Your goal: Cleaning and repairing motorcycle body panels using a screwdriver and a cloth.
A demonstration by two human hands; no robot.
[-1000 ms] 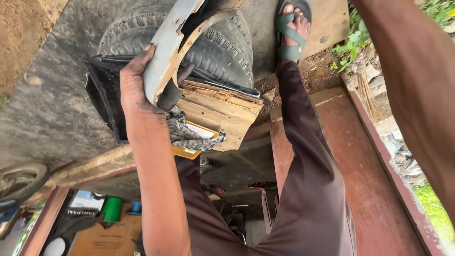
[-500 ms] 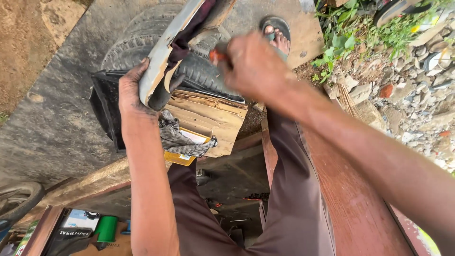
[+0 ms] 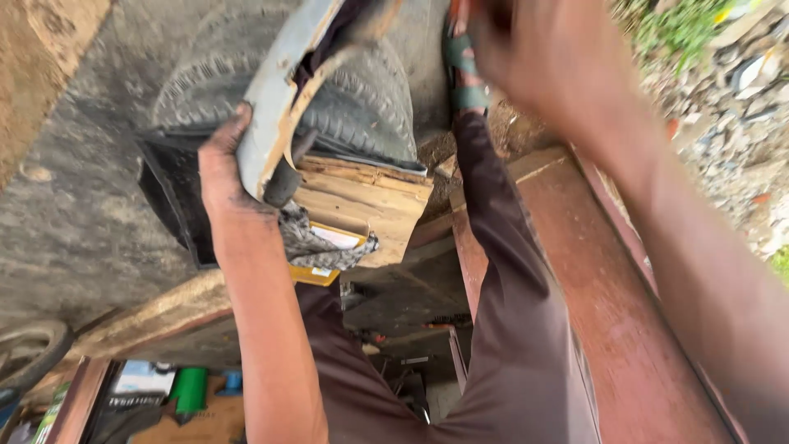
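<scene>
My left hand (image 3: 226,177) grips the edge of a pale grey curved panel (image 3: 279,90) with a brown inner rim, held up over a black tyre (image 3: 362,103). My right hand (image 3: 546,53) is blurred at the top, raised near the panel's upper end; whether it holds anything I cannot tell. Under the panel lies a wooden box (image 3: 366,205) with a patterned rag (image 3: 316,242) beside my left wrist. My leg in dark brown trousers (image 3: 509,312) stretches forward to a foot in a green sandal (image 3: 460,70).
A black tray (image 3: 173,197) sits under the tyre on grey concrete ground (image 3: 74,214). A reddish-brown metal beam (image 3: 625,321) runs along the right. Rubble and grass (image 3: 723,90) lie at the far right. A green can (image 3: 191,388) and boxes sit at the lower left.
My right hand has risen from beside the tyre to the top of the view, nearer the camera and blurred. My left hand keeps its hold on the panel.
</scene>
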